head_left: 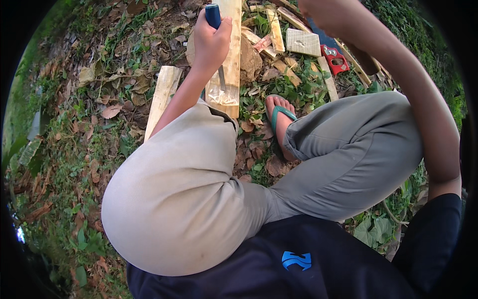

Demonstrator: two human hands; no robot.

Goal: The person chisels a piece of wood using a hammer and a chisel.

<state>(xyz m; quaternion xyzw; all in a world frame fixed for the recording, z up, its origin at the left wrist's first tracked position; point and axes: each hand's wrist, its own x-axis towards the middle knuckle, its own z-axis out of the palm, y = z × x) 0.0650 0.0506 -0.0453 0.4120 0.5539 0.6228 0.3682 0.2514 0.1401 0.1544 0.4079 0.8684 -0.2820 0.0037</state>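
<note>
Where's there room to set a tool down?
Left of the plank, the ground holds only leaves and plants; a narrow leafy strip lies between beam and foot. Right of the beam is crowded: offcuts, block, saw.

Upper centre: chisel handle [213,17], made of glossy plastic; plank [232,65], made of bare wood. Centre: trousers [174,199], made of matt cloth.

Over the offcuts [275,30], my right hand [323,15] has open air leftward to my chisel [213,17]; the block [303,43] and saw [334,60] lie lower, and my left leg [174,189] crowds the plank [231,55] at its near end.
</note>
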